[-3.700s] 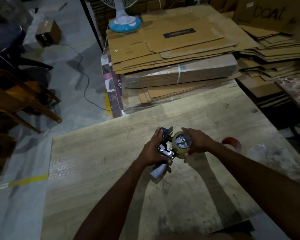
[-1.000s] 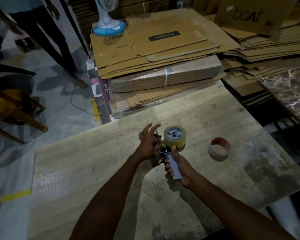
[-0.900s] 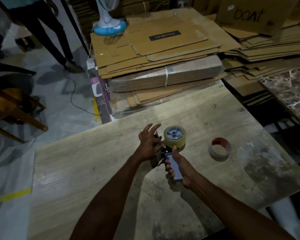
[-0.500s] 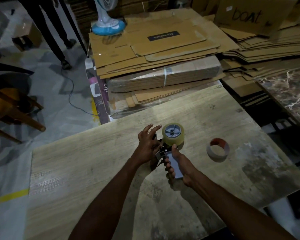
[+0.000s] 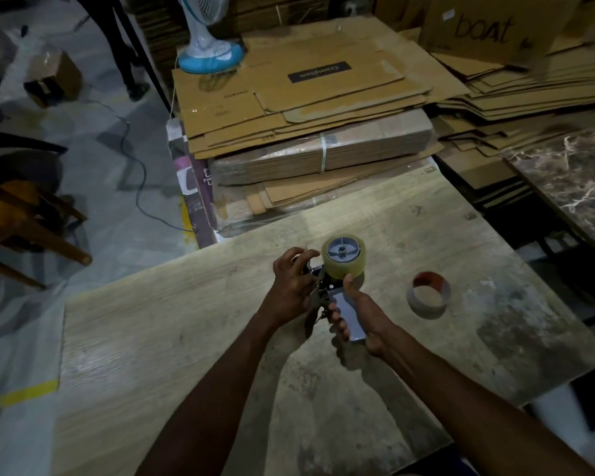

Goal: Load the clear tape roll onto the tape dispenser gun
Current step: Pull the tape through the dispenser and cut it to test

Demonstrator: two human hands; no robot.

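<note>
The clear tape roll (image 5: 346,267) sits on the grey hub of the tape dispenser gun (image 5: 347,310), held above the wooden table (image 5: 186,338). My right hand (image 5: 361,314) grips the gun's grey handle from below, thumb up near the roll. My left hand (image 5: 291,283) is at the gun's metal front end, left of the roll, with fingers curled around it; what the fingertips pinch is hidden.
A spent tape core (image 5: 428,293) with a red inner face lies on the table to the right. Stacks of flat cardboard (image 5: 306,108) rise beyond the far edge, with a fan base (image 5: 212,55) on them. A wooden chair (image 5: 21,228) stands at the left.
My left hand's fingers, spread upward before, have curled down onto the gun's front end. The right hand went from the roll to the handle. The roll stays on the hub.
</note>
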